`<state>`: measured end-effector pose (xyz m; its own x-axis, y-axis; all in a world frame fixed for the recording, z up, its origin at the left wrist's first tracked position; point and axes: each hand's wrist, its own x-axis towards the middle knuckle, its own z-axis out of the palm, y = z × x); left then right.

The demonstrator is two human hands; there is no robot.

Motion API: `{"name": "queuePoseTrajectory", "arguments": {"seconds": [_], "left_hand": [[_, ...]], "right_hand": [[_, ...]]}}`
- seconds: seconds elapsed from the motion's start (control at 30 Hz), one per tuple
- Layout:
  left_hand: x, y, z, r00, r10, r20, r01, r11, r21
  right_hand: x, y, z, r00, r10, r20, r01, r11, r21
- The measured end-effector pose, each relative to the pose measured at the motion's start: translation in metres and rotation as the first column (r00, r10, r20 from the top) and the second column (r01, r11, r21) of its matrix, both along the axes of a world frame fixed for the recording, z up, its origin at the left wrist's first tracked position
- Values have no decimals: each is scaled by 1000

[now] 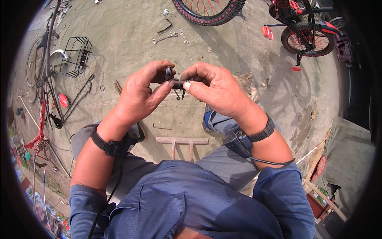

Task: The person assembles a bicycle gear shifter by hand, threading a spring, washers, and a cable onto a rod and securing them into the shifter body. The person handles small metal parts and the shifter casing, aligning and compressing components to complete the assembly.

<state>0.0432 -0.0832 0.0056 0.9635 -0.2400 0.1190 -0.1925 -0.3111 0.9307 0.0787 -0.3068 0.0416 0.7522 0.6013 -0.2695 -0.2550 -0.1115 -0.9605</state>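
In the head view, the small dark part (178,84) is held up in the air ahead of the person's lap, above the greenish ground (215,51), bridging the gap between the two hands. The left hand (145,87) has its fingers closed on the left end, thumb from below, with a rounded black piece (168,73) standing by the fingertips; whether that piece is joined to the part cannot be told. The fingers of the right hand (215,87) pinch the other end, thumb tip laid along it. Thin dark prongs (183,95) hang below, between the thumbs. To handle this well, one hand should probably act as a steady anchor while the other makes small, light turns, since a hard squeeze could bend the prongs or make a loose bit spring away. Keeping the work low would help any dropped piece land in sight, near the hex key (162,126), rather than roll off. Two wrenches (165,38) lie ahead, well apart from the hands. The cable (274,161) at the right forearm is best kept clear of the fingers.
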Motion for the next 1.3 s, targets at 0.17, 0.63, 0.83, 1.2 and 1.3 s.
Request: {"name": "queuePoseTrajectory", "arguments": {"seconds": [0.17,0.63,0.83,1.2,1.3], "left_hand": [[0,-1,-1,998,-3,-56,2,1000,-22],[10,-3,-7,986,58,-156,-52,998,39],[21,19,-36,955,224,-194,-183,961,209],[37,58,-128,901,153,-406,217,652,726],[43,50,-163,905,166,-391,194,658,728]], "right_hand": [[0,-1,-2,999,-10,31,10,1000,-9],[9,-17,-4,992,-116,50,121,988,-97],[19,-45,7,959,-275,67,280,956,-82],[28,-89,21,872,-463,158,487,853,-187],[31,-93,22,857,-490,161,514,836,-191]]}}
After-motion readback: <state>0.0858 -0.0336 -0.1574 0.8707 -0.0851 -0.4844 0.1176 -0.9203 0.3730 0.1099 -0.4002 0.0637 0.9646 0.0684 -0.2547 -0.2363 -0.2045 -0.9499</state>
